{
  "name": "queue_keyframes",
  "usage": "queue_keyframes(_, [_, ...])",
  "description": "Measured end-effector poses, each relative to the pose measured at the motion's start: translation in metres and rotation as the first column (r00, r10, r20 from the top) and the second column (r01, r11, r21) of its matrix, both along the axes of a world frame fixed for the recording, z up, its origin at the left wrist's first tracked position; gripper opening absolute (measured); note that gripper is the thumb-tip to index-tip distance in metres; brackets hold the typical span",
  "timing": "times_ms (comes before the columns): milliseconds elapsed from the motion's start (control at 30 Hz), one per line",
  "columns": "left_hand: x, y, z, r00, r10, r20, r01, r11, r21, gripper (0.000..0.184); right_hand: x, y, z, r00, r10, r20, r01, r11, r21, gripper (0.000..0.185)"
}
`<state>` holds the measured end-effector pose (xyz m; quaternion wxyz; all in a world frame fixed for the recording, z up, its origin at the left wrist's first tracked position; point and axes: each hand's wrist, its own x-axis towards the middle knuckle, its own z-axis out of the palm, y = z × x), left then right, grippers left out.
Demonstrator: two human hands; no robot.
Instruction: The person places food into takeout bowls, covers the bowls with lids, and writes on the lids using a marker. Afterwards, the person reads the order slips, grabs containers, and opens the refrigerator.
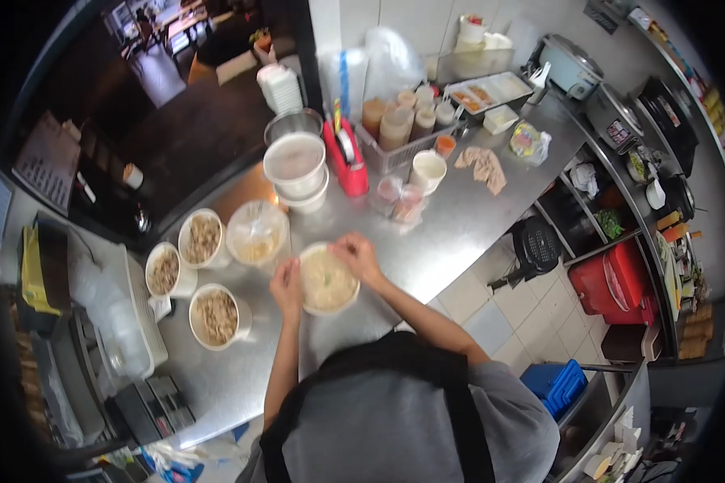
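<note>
A round white bowl (329,300) with pale, creamy-looking food and a green bit in its middle stands on the steel counter in front of me. My left hand (287,288) is at its left rim, fingers closed in a pinch. At the upper right rim, my right hand (357,256) is closed too, fingertips together. What the fingertips pinch is too small to make out; thin see-through plastic may lie there. Just left of the bowl sits a tub in a clear plastic bag (258,232), with pale food inside.
On the left stand paper bowls of brownish food, among them a near bowl (215,316). Behind are stacked white tubs (295,161), a red tape dispenser (346,161) and a basket of sauce bottles (403,149). A white cup (428,172) and crumpled cloth (482,167) lie rightward.
</note>
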<state>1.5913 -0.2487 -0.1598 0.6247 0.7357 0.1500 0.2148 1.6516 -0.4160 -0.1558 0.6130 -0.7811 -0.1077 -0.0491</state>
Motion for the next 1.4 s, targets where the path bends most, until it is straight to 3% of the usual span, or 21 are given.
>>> queue_keyframes(67, [-0.008,0.001,-0.001,0.999,-0.048,-0.024,0.048,0.998,0.029,0.017,-0.007,-0.004,-0.007,0.999,0.031,-0.023,-0.029,0.998,0.062,0.025])
queue_keyframes(200, [-0.024,-0.008,0.017,0.981,-0.170,-0.094,0.164,0.984,-0.074,0.012,-0.031,-0.018,-0.006,0.937,0.206,-0.281,-0.137,0.960,0.245,0.019])
queue_keyframes(300, [-0.029,-0.015,0.028,0.965,-0.244,-0.100,0.233,0.966,-0.116,0.012,-0.044,-0.017,0.004,0.944,0.207,-0.257,-0.127,0.947,0.296,0.016])
queue_keyframes(367, [-0.029,-0.015,0.033,0.947,-0.309,-0.087,0.305,0.951,-0.052,0.013,-0.047,-0.016,0.011,0.959,0.180,-0.221,-0.138,0.971,0.195,0.014])
queue_keyframes(467, [-0.032,-0.015,0.046,0.923,-0.359,-0.138,0.342,0.930,-0.133,0.015,-0.046,-0.016,0.009,0.962,0.206,-0.181,-0.179,0.972,0.154,0.013])
queue_keyframes(700, [-0.039,-0.012,0.034,0.928,-0.362,-0.091,0.364,0.931,0.002,0.014,-0.049,-0.017,0.020,0.953,0.251,-0.168,-0.237,0.966,0.099,0.013])
queue_keyframes(800, [-0.038,-0.011,0.027,0.926,-0.365,-0.099,0.368,0.930,0.012,0.013,-0.050,-0.013,0.022,0.973,0.201,0.111,-0.204,0.979,0.015,0.015])
queue_keyframes(933, [-0.047,-0.012,0.028,0.910,-0.402,-0.102,0.405,0.914,0.008,0.012,-0.055,-0.018,0.021,0.935,0.328,-0.137,-0.325,0.945,0.041,0.013])
queue_keyframes(1233, [-0.053,-0.016,0.033,0.871,-0.451,-0.197,0.450,0.891,-0.049,0.015,-0.068,-0.024,0.020,0.925,0.296,-0.238,-0.257,0.949,0.184,0.012])
queue_keyframes(1400, [-0.051,-0.015,0.032,0.861,-0.456,-0.226,0.459,0.887,-0.040,0.014,-0.064,-0.027,0.016,0.896,0.342,-0.284,-0.306,0.938,0.165,0.009])
